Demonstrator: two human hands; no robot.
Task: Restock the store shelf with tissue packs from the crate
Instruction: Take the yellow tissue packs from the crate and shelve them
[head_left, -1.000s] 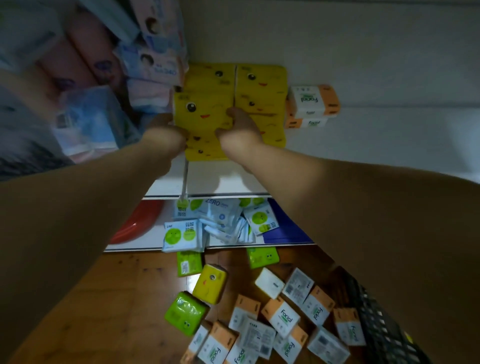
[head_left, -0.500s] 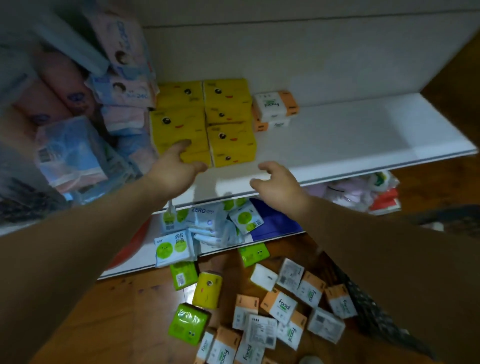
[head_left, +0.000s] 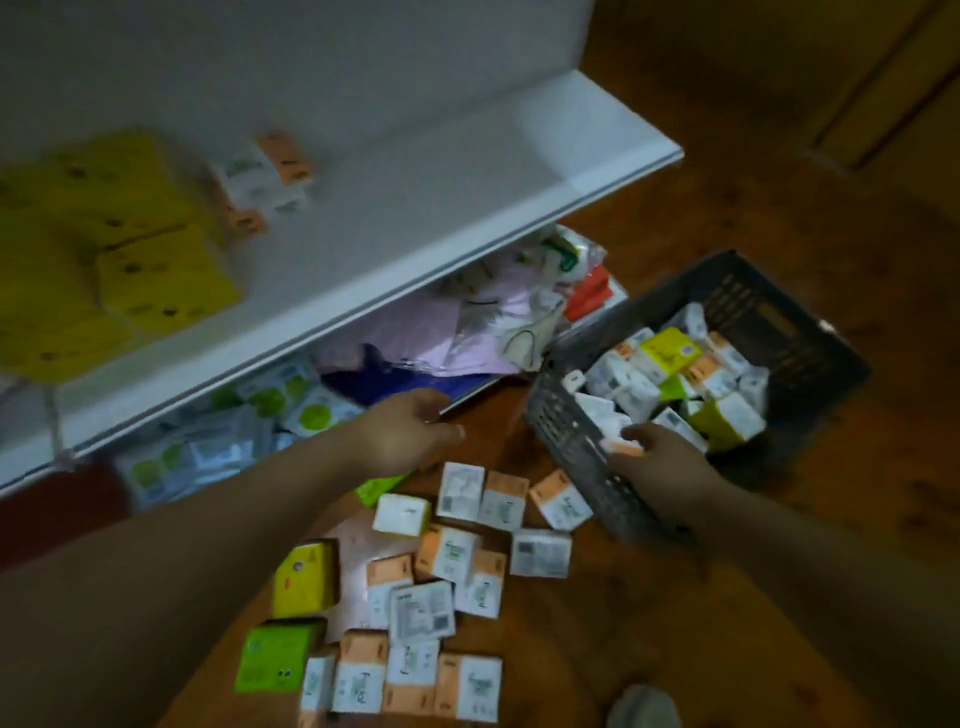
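A dark plastic crate (head_left: 576, 447) sits tilted on the wooden floor at the right, holding several white, orange and yellow-green tissue packs (head_left: 665, 353). My right hand (head_left: 662, 462) reaches over the crate's near wall, its fingertips on a white-and-orange pack (head_left: 618, 446); the blur hides whether it grips the pack. My left hand (head_left: 408, 436) hovers empty with loosely curled fingers just in front of the lower shelf's edge. On the white shelf (head_left: 467, 208) stand yellow packs (head_left: 156, 275) and a small stack of white-and-orange packs (head_left: 260, 176).
Several loose white-orange packs (head_left: 452, 551) and yellow and green packs (head_left: 304, 579) lie scattered on the floor below my arms. The lower shelf holds flat green-dotted packets (head_left: 291, 405) and pink and white bags (head_left: 467, 322). A foot (head_left: 644, 706) shows at the bottom.
Both hands left the yellow packs on the shelf and dropped down. My right hand went to the crate, my left to the lower shelf's edge. My view swung down and right.
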